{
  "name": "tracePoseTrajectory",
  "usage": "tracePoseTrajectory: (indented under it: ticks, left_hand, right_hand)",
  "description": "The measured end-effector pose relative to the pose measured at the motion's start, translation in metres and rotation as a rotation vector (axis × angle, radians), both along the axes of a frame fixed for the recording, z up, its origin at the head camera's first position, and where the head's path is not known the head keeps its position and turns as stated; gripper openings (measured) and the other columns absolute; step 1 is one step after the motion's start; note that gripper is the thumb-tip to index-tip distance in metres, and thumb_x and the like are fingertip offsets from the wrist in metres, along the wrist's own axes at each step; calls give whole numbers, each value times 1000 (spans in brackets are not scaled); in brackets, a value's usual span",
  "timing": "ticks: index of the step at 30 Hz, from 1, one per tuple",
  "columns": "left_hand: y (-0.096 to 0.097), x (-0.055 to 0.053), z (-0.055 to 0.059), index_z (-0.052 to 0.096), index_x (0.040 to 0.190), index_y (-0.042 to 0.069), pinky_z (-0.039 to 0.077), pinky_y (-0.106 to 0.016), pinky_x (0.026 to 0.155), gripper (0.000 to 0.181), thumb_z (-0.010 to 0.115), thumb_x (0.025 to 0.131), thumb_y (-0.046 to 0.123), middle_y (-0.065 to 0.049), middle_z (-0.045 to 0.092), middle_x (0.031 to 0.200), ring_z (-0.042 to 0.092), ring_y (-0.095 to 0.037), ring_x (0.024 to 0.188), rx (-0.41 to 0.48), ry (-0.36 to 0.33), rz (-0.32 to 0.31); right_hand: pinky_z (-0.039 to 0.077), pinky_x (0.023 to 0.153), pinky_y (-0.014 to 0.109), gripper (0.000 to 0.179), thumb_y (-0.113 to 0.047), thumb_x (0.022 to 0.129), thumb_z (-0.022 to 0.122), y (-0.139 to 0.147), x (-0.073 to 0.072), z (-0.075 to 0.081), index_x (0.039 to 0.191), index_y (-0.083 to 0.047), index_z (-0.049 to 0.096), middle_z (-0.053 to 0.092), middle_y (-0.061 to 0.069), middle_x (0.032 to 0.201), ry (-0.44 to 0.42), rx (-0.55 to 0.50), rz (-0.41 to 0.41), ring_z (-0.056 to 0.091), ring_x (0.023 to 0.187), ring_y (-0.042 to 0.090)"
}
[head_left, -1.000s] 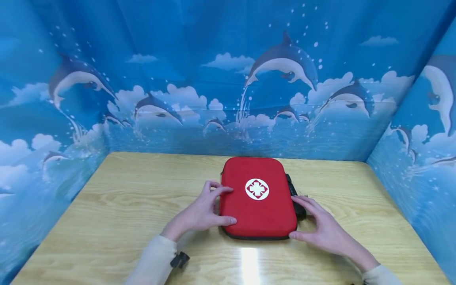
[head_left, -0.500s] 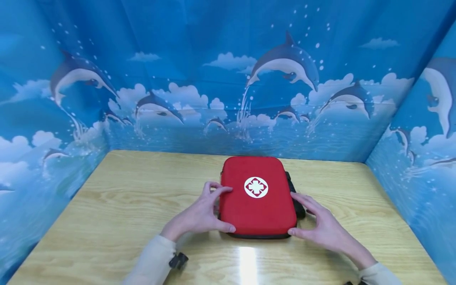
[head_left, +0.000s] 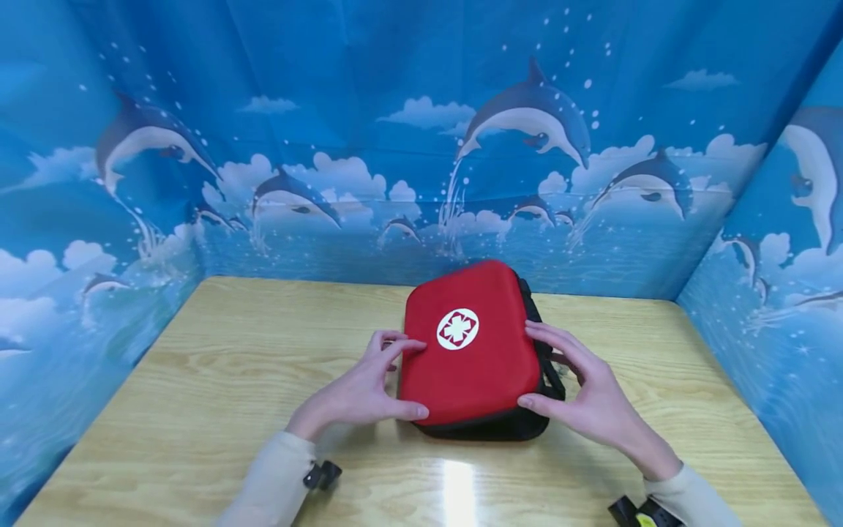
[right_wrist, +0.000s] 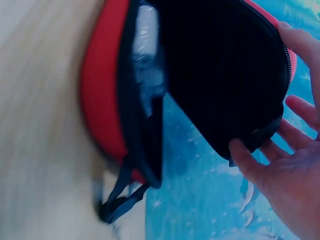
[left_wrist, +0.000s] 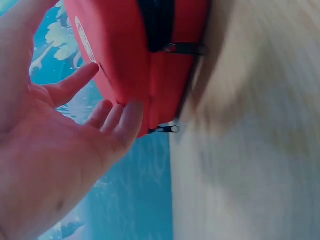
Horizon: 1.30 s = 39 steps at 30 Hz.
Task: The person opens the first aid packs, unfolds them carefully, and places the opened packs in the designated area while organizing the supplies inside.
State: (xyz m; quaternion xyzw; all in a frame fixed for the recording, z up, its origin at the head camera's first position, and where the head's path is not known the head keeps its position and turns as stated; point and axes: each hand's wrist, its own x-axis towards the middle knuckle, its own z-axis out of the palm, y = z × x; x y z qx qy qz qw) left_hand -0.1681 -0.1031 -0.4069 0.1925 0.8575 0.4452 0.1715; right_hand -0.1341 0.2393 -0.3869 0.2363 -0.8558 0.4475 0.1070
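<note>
The red first-aid case (head_left: 487,359), with a white cross emblem (head_left: 457,329), lies on the table with its lid raised along the right side. My right hand (head_left: 593,395) grips the lid's right edge, thumb near the front corner. In the right wrist view, the lid's black inside (right_wrist: 225,75) shows, and a clear plastic-wrapped item (right_wrist: 149,60) sits in the base. My left hand (head_left: 358,388) rests its fingertips and thumb against the case's left side. Zipper pulls (left_wrist: 185,48) hang on that side in the left wrist view.
A wooden table (head_left: 263,344) carries the case. A blue curtain with dolphins (head_left: 369,146) stands along the back and both sides. A black strap handle (head_left: 555,384) hangs off the case's right side.
My right hand has raised the lid's right edge and moved slightly up and left, tilting the lid leftward. A dark gap has opened at the front right. My left hand stays at the left side.
</note>
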Motion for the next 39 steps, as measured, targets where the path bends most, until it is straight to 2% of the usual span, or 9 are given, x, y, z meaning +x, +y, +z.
tracePoseTrajectory:
  ticks: [3,7,12,18,22,26,31,35,39]
  left_hand:
    - [4,0,6,45,147,41,57,-39,93,88,90,71,49,10,34,150,38,-19,138,-12,85,-22]
    - [13,5,14,44,147,42,57,-34,95,88,90,72,46,12,36,148,35,-14,140,42,151,-64]
    - [28,14,19,38,151,43,58,-25,88,97,92,70,45,13,35,150,33,-12,142,48,246,-81]
    - [43,22,20,36,155,33,60,-29,88,104,91,69,50,3,43,149,42,-15,137,-160,551,-78]
    - [48,28,22,37,155,28,61,-32,86,103,89,69,54,1,48,146,51,-17,130,-296,696,-84]
    - [53,32,25,39,155,26,62,-34,83,103,87,69,57,-1,51,144,53,-19,128,-397,765,-83]
    - [56,33,27,43,152,25,62,-33,80,98,86,70,56,-2,54,142,55,-20,126,-429,796,-71]
    - [56,30,24,47,149,24,63,-32,77,94,87,69,54,-2,57,138,59,-20,121,-390,851,-45]
    - [56,24,20,49,146,22,63,-31,77,92,90,67,48,-2,59,135,61,-19,116,-300,879,2]
  right_hand:
    - [50,99,15,85,-1,72,91,-7,-3,6,147,-17,54,50,1,154,0,-65,46,46,140,6]
    - [49,100,16,78,11,74,83,-12,-7,9,145,-7,54,48,10,154,28,-169,141,46,141,14]
    - [49,101,17,67,19,77,73,-13,-11,10,140,4,55,47,22,152,88,-253,237,47,140,19]
    - [49,102,18,67,19,78,73,-15,-7,16,140,1,56,47,18,153,18,-228,195,47,140,17]
    - [50,103,18,66,17,79,73,-14,-5,17,141,-1,56,48,15,153,-16,-204,167,48,140,14]
    - [50,102,18,65,17,80,72,-11,-5,15,140,-1,56,49,14,153,-20,-203,160,48,139,13]
    - [50,103,18,64,17,81,71,-8,-6,11,141,-1,56,49,13,154,-12,-204,169,48,139,12]
    - [49,106,20,62,22,80,68,-2,-10,5,139,8,54,47,21,153,43,-269,184,49,141,17]
    - [51,104,19,60,26,79,66,11,-17,-9,137,12,54,51,14,151,129,-285,54,51,139,14]
